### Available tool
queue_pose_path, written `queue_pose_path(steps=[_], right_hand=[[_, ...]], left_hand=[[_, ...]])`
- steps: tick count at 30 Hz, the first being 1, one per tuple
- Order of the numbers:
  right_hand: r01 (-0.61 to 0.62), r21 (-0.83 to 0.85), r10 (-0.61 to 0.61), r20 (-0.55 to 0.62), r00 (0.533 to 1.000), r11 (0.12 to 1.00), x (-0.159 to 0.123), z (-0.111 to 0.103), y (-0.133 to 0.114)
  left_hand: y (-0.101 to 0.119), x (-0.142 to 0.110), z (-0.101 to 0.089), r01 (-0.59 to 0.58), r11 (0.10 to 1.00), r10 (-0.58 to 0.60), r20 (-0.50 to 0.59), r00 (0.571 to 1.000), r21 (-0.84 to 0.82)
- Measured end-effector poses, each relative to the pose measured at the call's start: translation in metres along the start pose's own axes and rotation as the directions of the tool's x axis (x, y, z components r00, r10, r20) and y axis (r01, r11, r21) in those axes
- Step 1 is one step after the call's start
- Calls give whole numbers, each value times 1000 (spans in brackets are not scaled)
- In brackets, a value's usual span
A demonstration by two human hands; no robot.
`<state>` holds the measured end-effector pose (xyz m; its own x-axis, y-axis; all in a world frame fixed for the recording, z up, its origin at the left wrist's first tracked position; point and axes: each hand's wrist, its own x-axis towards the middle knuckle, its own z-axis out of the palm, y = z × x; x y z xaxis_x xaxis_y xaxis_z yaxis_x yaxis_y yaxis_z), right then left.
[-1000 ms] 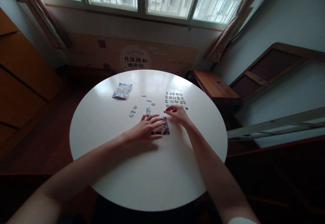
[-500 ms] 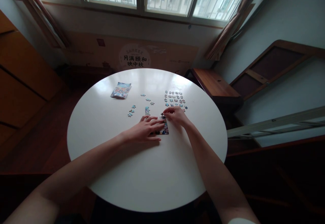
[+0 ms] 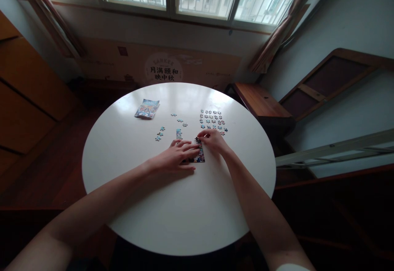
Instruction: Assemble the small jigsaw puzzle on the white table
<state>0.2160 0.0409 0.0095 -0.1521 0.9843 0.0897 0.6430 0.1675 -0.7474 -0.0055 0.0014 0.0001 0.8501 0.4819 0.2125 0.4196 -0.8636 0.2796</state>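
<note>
My left hand [image 3: 181, 155] lies flat with its fingers spread over a partly joined jigsaw puzzle [image 3: 201, 156], covering much of it. At the upper edge of the puzzle, my right hand [image 3: 214, 140] pinches a small dark puzzle piece [image 3: 197, 139] between thumb and fingertips. The piece touches or nearly touches the joined part; I cannot tell which. A narrow joined strip [image 3: 179, 133] extends upward past my left fingers. Rows of loose puzzle pieces [image 3: 211, 117] lie beyond my right hand, and several others [image 3: 160, 134] are scattered to the left.
A colourful printed packet [image 3: 147, 109] rests toward the back left of the round white table [image 3: 172, 217]. Beyond the table's right edge stands a wooden bench or low table [image 3: 261, 101]. Windows and a printed banner [image 3: 191, 64] line the far side.
The pinched piece has come down slightly toward the puzzle's upper edge. My left hand stays in place, and the loose pieces lie as before.
</note>
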Motion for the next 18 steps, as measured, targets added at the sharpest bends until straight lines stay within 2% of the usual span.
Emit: queue_pose_path(steps=[6, 14, 18], right_hand=[[46, -111, -50, -28, 998, 993, -1, 1, -3], [8, -93, -13, -51, 999, 996, -3, -8, -3], [23, -107, -27, -28, 999, 994, -2, -4, 0]], left_hand=[[0, 0, 0, 2, 1000, -2, 1, 1000, -2], [1, 0, -3, 9, 1000, -8, 20, 1000, -21], [2, 0, -3, 14, 1000, -13, 21, 1000, -26]])
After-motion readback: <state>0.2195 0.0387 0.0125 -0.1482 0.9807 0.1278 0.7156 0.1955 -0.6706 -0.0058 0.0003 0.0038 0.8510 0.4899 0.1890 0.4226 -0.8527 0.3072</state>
